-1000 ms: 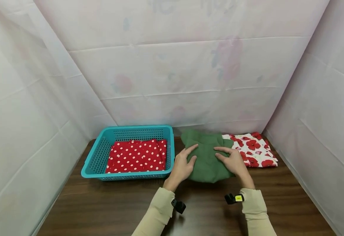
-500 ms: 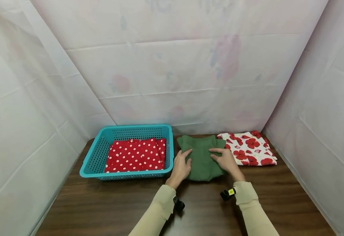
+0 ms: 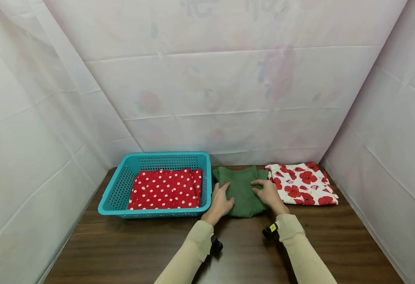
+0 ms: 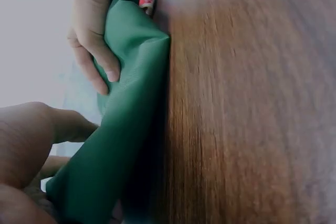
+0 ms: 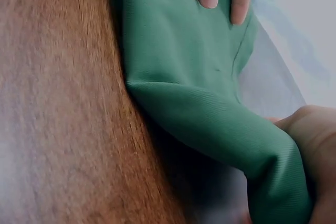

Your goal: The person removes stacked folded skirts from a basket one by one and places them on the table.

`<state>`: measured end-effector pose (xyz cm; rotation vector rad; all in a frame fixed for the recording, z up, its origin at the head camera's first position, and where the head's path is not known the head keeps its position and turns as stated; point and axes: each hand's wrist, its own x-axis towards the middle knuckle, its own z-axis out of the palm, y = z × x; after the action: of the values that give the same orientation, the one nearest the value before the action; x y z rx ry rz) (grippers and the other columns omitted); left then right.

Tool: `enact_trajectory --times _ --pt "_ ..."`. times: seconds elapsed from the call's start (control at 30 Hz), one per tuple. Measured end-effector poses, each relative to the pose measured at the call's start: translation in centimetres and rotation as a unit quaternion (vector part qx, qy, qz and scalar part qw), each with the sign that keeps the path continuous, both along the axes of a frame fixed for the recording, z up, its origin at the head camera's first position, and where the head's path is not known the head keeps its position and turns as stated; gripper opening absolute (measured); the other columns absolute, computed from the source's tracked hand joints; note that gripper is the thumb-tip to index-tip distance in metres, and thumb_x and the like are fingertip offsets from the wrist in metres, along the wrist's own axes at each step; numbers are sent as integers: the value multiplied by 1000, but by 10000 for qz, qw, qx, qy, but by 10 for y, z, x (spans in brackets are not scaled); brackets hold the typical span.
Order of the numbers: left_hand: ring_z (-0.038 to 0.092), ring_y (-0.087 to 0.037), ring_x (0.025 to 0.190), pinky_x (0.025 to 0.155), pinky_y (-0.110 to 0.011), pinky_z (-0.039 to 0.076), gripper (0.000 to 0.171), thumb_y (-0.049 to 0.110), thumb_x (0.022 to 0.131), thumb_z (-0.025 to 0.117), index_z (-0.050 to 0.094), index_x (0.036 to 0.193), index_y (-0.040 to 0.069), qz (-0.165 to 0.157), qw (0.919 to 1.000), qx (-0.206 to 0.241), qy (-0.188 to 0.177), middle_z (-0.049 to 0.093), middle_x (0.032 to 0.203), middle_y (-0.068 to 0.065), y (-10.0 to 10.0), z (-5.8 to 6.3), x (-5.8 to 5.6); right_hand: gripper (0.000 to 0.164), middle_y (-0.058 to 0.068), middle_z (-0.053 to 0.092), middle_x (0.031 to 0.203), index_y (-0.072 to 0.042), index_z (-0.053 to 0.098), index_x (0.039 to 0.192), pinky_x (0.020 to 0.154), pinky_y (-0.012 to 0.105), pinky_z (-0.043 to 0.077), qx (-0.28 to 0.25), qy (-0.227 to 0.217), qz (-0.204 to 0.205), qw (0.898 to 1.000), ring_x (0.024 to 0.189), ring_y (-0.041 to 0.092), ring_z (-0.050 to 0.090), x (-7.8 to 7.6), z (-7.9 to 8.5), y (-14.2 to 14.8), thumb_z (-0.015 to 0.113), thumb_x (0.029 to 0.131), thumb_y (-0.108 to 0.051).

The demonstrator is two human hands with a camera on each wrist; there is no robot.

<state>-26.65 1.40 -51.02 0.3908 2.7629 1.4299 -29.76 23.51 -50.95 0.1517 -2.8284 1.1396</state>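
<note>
A folded green cloth (image 3: 243, 193) is held between both hands at the middle of the wooden table. My left hand (image 3: 220, 203) grips its left side, thumb and index finger on top. On the opposite side my right hand (image 3: 269, 195) grips it the same way, partly over the cloth. The wrist views show the near edge of the green cloth (image 4: 126, 93) bending and its sides lifted, with dark shadow below. Some fingers of each hand are hidden beneath the fabric.
Close to the left hand stands a turquoise plastic basket (image 3: 111, 197), with a folded red polka-dot cloth (image 3: 168, 189) inside. A folded white cloth with red flowers (image 3: 305, 183) lies on the table (image 3: 129, 248) at the right. White sheets (image 3: 207, 90) hang behind and at both sides.
Both hands have shifted left with the green cloth, nearer the basket. The cloth has come away from over the flowered one, and its sides are drawn closer together.
</note>
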Motion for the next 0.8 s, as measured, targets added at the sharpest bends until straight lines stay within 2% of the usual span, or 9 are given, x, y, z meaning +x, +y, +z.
enact_trajectory --times 0.07,0.13,0.17,0.23,0.37,0.43,0.6,0.7,0.8 --pt "33 -51 147 111 -59 44 63 9 95 69 45 153 -2 101 9999 -106 -83 22 162 -36 0 0 -1 24 25 72 122 -4 76 119 63 33 47 41 22 -116 9999 57 15 53 -2 1 -3 72 95 -6" --pt "30 -52 149 111 -60 44 67 11 94 71 42 154 -1 192 9994 -159 -227 17 163 -37 -1 0 0 25 24 72 123 -5 76 119 69 36 52 108 30 -196 9997 69 21 64 -3 1 -5 72 95 -7" --pt "28 -53 149 112 -60 43 69 12 94 72 41 155 0 233 9991 -178 -316 15 164 -37 -1 0 1 26 24 71 125 -6 76 120 74 39 54 133 17 -215 9997 80 25 69 -3 2 -4 72 95 -8" --pt "21 -53 152 114 -62 39 72 15 94 73 38 157 2 273 9981 -248 -494 10 165 -36 -2 0 4 28 25 68 130 -6 74 124 80 44 56 158 -47 -152 9997 95 32 71 -1 2 -1 71 97 -10" --pt "9 -51 156 118 -63 34 78 20 94 75 35 159 3 255 9961 -369 -758 5 167 -34 -1 1 13 38 28 59 142 -3 66 134 98 57 52 369 -477 180 9980 127 45 58 10 9 9 70 98 -16" --pt "8 -49 156 116 -62 36 82 24 93 76 33 160 4 284 9944 -466 -910 3 168 -32 0 2 17 47 31 53 147 -1 60 140 103 61 48 550 -836 408 9941 135 50 51 17 14 12 70 98 -20" --pt "16 -45 156 108 -57 47 93 32 91 80 26 163 9 406 9872 -729 -1357 -2 170 -27 3 3 25 65 35 46 150 4 49 148 108 63 43 929 -1481 733 9819 139 52 44 30 27 12 75 95 -24" --pt "19 -44 156 108 -56 48 93 31 91 80 25 164 9 409 9863 -730 -1422 -3 171 -26 4 1 25 67 36 47 148 6 49 147 108 63 44 989 -1572 690 9802 139 52 44 34 29 10 77 93 -21" --pt "16 -44 156 112 -55 44 92 28 92 79 25 163 6 346 9873 -681 -1391 -4 170 -27 4 -1 23 64 35 48 147 6 50 145 108 62 44 1006 -1522 613 9813 138 51 45 34 25 8 78 92 -16"
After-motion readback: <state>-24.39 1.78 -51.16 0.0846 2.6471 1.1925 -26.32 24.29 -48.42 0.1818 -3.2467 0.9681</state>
